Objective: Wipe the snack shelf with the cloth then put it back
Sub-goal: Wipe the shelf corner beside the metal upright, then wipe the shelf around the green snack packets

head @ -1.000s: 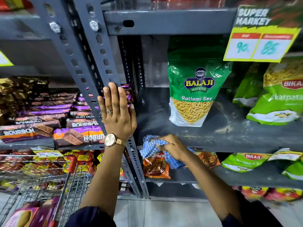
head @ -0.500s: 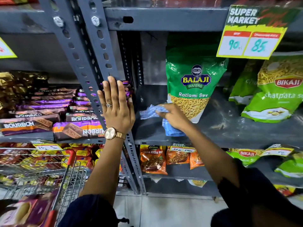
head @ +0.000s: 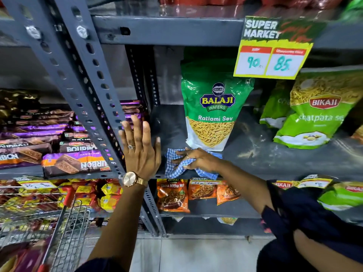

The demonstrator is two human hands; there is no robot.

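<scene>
The right hand (head: pixel 198 160) presses a crumpled blue-checked cloth (head: pixel 176 169) flat onto the dusty grey metal shelf (head: pixel 275 160) near its front edge, while the left hand (head: pixel 140 148), fingers spread and holding nothing, rests against the perforated grey upright (head: pixel 94 91).

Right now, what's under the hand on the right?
Under the right hand is a blue checked cloth, pressed flat on the grey shelf in front of the Balaji bag. The middle of the cloth and the shelf beneath are covered, so I can't see them.
</scene>
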